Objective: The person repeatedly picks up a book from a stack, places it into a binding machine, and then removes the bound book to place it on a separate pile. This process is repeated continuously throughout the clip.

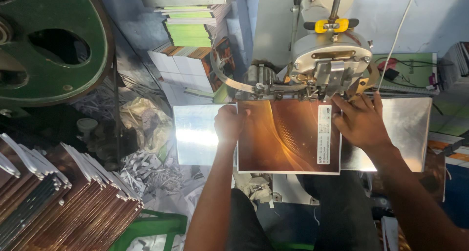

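1. The left hand (228,124) grips the left edge of a brown-orange booklet (286,136), fingers curled around it
2. The right hand (361,121) lies flat on the booklet's right side, fingers spread wide, pressing it down
3. The booklet rests on a shiny metal tabletop (198,133), its top edge under the grey stitching machine head (328,60)
4. Stacked brown booklets (63,202) lie at lower left

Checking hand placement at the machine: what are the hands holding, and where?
Both hold the booklet: left hand grips its left edge, right hand presses its right side.
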